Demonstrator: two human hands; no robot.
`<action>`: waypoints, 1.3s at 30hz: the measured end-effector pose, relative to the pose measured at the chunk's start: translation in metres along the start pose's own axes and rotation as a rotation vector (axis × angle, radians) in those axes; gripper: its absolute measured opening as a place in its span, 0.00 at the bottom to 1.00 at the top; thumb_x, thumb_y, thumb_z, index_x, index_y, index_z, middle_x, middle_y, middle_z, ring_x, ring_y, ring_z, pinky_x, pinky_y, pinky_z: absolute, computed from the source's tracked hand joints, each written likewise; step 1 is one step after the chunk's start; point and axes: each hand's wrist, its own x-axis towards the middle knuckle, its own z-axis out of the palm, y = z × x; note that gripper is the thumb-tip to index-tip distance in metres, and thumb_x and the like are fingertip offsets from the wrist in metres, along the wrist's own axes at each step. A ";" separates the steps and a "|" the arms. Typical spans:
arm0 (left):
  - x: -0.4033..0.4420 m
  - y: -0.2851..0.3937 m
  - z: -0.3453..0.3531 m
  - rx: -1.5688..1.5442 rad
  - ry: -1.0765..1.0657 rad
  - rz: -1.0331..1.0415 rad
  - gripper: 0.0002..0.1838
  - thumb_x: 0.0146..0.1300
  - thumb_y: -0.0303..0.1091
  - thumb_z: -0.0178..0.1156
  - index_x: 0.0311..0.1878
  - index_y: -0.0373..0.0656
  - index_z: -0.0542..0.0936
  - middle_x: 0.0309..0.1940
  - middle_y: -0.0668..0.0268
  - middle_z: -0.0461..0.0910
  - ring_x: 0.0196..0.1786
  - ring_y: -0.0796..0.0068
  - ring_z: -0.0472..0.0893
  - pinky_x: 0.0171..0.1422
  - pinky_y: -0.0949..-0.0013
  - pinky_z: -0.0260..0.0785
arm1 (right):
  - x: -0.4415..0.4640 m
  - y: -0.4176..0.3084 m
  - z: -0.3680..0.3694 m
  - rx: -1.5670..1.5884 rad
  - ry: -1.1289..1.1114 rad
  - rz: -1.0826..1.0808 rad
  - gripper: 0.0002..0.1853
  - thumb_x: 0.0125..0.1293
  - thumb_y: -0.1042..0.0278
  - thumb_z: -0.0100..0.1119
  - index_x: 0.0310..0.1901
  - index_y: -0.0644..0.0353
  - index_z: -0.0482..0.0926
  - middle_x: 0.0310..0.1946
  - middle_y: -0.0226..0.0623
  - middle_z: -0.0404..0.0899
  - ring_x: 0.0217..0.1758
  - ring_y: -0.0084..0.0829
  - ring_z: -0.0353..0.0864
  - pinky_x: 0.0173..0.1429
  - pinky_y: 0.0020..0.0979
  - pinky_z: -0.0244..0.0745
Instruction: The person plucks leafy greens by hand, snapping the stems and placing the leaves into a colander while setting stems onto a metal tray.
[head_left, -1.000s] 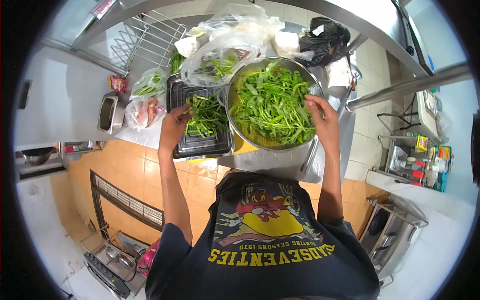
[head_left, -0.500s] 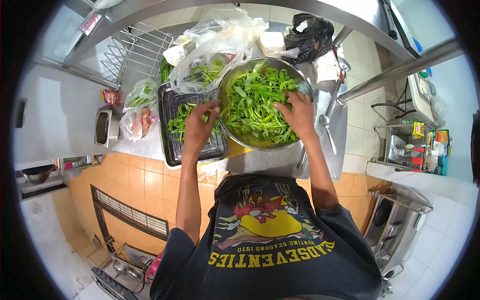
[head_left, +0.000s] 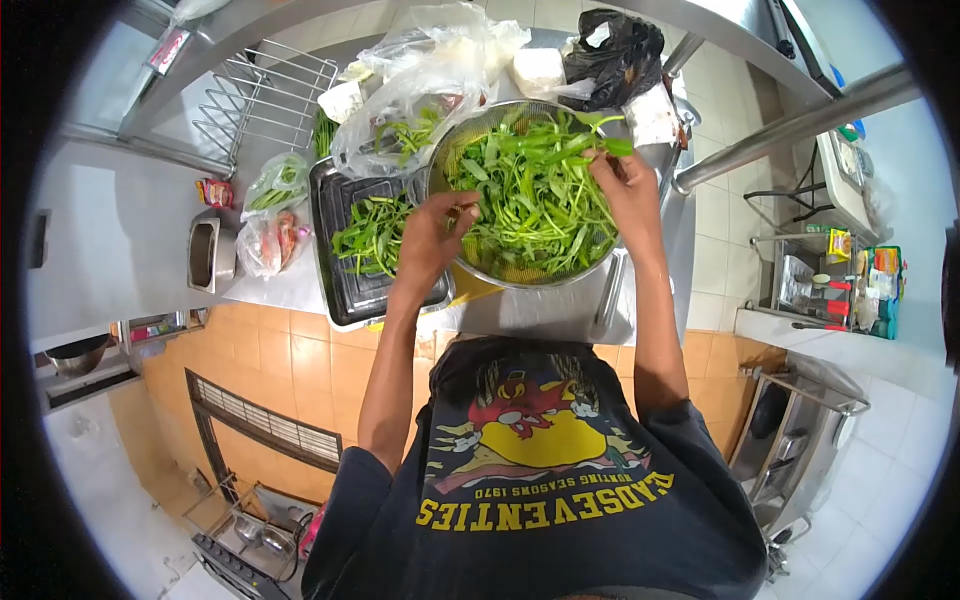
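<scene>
Leafy greens [head_left: 530, 205] fill a round metal mesh strainer [head_left: 535, 279] on the steel table. My right hand [head_left: 628, 195] is above its right side, fingers pinched on a leafy sprig [head_left: 580, 138] lifted over the pile. At the strainer's left edge, my left hand [head_left: 437, 235] has its fingers curled in towards the thumb; whether anything small lies between them is hidden. Left of the strainer is a black rectangular tray [head_left: 338, 190], holding a smaller heap of cut green stems and leaves [head_left: 372, 238].
Clear plastic bags [head_left: 430, 70], a white block [head_left: 538, 72] and a black plastic bag [head_left: 615, 60] lie behind the strainer. A wire rack [head_left: 262, 100], bagged vegetables [head_left: 275, 187] and a steel container [head_left: 211, 252] are at left. A metal post [head_left: 790, 130] slants in from the right.
My right hand has risen from the pile, moving right and away from me with a sprig. My left hand has shifted right and slightly nearer me, to the strainer's edge.
</scene>
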 end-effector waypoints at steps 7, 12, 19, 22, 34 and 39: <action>0.000 0.015 0.032 0.047 0.053 0.093 0.08 0.63 0.30 0.65 0.45 0.42 0.84 0.38 0.57 0.85 0.39 0.57 0.81 0.47 0.58 0.72 | 0.000 0.000 0.002 0.017 -0.078 0.103 0.08 0.70 0.72 0.59 0.47 0.64 0.81 0.32 0.21 0.78 0.34 0.11 0.71 0.41 0.18 0.67; 0.004 0.017 0.038 0.079 0.097 0.091 0.09 0.65 0.30 0.64 0.46 0.41 0.83 0.38 0.57 0.85 0.38 0.58 0.81 0.47 0.59 0.72 | 0.003 -0.012 -0.004 0.070 -0.079 0.030 0.12 0.71 0.69 0.58 0.53 0.63 0.81 0.41 0.30 0.83 0.42 0.19 0.79 0.50 0.24 0.73; 0.008 0.041 0.049 -0.212 0.148 -0.036 0.11 0.68 0.33 0.63 0.49 0.38 0.82 0.36 0.62 0.84 0.41 0.73 0.80 0.49 0.67 0.72 | 0.009 -0.013 -0.006 0.226 -0.192 0.116 0.12 0.72 0.70 0.57 0.53 0.64 0.78 0.43 0.39 0.86 0.44 0.24 0.82 0.52 0.26 0.74; 0.011 0.054 0.054 -0.326 0.153 -0.074 0.13 0.68 0.34 0.64 0.50 0.37 0.81 0.36 0.65 0.84 0.40 0.78 0.78 0.49 0.71 0.71 | 0.009 -0.007 0.003 0.248 -0.244 0.086 0.10 0.71 0.72 0.57 0.51 0.64 0.77 0.42 0.40 0.86 0.46 0.24 0.83 0.56 0.26 0.73; 0.012 0.054 0.054 -0.623 0.124 -0.180 0.13 0.70 0.39 0.62 0.46 0.38 0.83 0.38 0.70 0.83 0.43 0.82 0.77 0.54 0.73 0.68 | 0.001 -0.004 0.010 0.109 -0.206 -0.044 0.12 0.66 0.73 0.62 0.51 0.63 0.81 0.45 0.35 0.85 0.50 0.24 0.80 0.56 0.27 0.72; 0.013 0.052 0.048 -0.644 0.112 -0.227 0.12 0.71 0.40 0.62 0.45 0.40 0.83 0.38 0.70 0.82 0.45 0.82 0.77 0.58 0.73 0.65 | -0.002 0.011 -0.011 -0.074 -0.211 -0.027 0.12 0.69 0.69 0.60 0.50 0.63 0.82 0.43 0.35 0.85 0.46 0.24 0.80 0.54 0.27 0.72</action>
